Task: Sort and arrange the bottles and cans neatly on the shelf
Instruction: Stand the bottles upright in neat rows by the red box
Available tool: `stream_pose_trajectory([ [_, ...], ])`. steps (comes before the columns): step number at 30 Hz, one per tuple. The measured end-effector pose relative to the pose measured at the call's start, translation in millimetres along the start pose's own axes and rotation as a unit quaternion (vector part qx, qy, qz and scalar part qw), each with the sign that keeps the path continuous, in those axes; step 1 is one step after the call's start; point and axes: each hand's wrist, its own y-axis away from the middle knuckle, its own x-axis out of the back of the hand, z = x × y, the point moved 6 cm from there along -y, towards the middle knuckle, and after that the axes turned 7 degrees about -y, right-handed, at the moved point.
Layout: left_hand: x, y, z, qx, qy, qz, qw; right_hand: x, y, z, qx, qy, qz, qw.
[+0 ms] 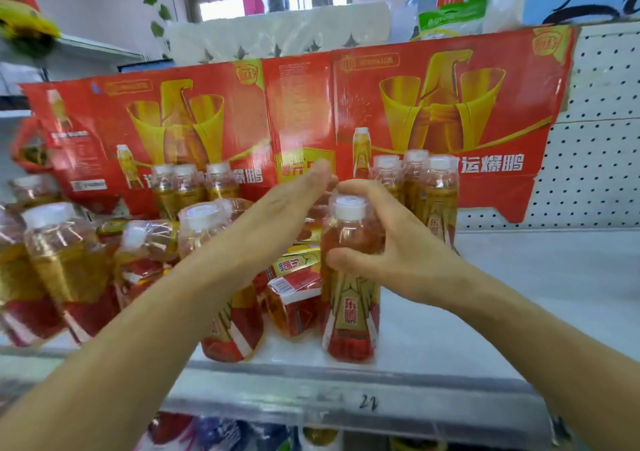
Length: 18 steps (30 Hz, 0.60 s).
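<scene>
Bottle [349,277] upright, white cap up, long axis vertical, near front edge of shelf [519,294]. Right hand [391,242] grips its shoulder. Left hand [277,208] flat, fingers straight, just left. Fallen bottles [294,298] lie behind; 3 upright bottles [429,190] far right.

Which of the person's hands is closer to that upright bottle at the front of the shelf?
Right. The right hand grips the upright bottle at its neck; the left hand reaches past its left side, fingers straight.
</scene>
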Motion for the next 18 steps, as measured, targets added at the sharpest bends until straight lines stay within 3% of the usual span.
stream_pose_trajectory([
  [3, -16.2, -4.4, -11.4, 0.003, -0.008, 0.004, 1.0, 14.6, 4.9, 4.3, -0.027, 0.009, 0.034, 0.999],
  [7, -41.0, -10.8, -27.4, 0.016, -0.164, -0.006, 0.986, 48.0, 12.8, 22.1, -0.054, 0.037, 0.089, 0.994],
  [12, -68.5, -16.5, -64.3, 0.047, -0.433, -0.042, 0.899, 93.5, 18.6, 46.2, -0.064, 0.082, 0.144, 0.984],
  [18, -87.5, -29.0, -65.0, 0.022, -0.582, -0.024, 0.813, 129.8, 6.9, 74.6, -0.087, 0.125, 0.177, 0.972],
])
